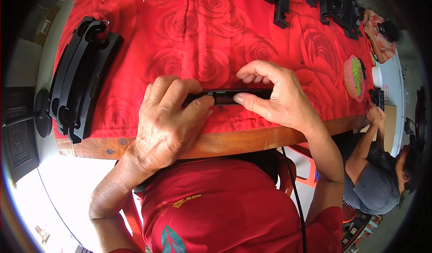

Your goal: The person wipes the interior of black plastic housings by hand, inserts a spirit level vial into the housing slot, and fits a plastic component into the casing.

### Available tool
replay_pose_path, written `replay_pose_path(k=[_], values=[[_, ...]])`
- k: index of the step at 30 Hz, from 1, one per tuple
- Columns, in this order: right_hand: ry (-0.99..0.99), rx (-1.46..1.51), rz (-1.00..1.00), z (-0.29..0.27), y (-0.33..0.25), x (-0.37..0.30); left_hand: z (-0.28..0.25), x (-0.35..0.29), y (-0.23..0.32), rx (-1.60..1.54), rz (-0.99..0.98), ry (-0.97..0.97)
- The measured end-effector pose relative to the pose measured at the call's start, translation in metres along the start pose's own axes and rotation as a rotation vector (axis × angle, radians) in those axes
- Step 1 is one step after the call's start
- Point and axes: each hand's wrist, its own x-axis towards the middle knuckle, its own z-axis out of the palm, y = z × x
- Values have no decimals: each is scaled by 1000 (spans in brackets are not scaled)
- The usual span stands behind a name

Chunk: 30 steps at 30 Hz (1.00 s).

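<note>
A long, narrow black plastic bar (pixel 223 99) lies crosswise near the table's front edge, between my two hands. My left hand (pixel 163 116) is closed on its left end, with fingers over the far side and the thumb pressing on top near the middle. On the right part, my right hand (pixel 283 93) sets its thumb against the bar's near side. Its other fingers curl above the far side, so the hand is bent around the piece. Both ends of the bar are partly hidden by my hands. A small lighter part shows in the bar beside my left thumb.
Several similar black bars (pixel 83 75) lie side by side at the left. More black parts (pixel 337 8) are heaped at the far right, beyond a pink basket (pixel 347 78) of small green pieces. Another person's hands (pixel 375 116) work at the right edge. A cable (pixel 294 194) hangs before me.
</note>
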Motion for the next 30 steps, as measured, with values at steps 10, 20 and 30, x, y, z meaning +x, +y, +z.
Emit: replay_pose_path(k=[10,20,30], values=[[116,-208,-498,-2,-4,0,8,7,-16,-128,-33,-98],[93,-293,-463,15,4,-7,11,6,-16,-104,42,-76],[52,-243,-450,15,7,0,13,9,-18,-148,-13,-94]])
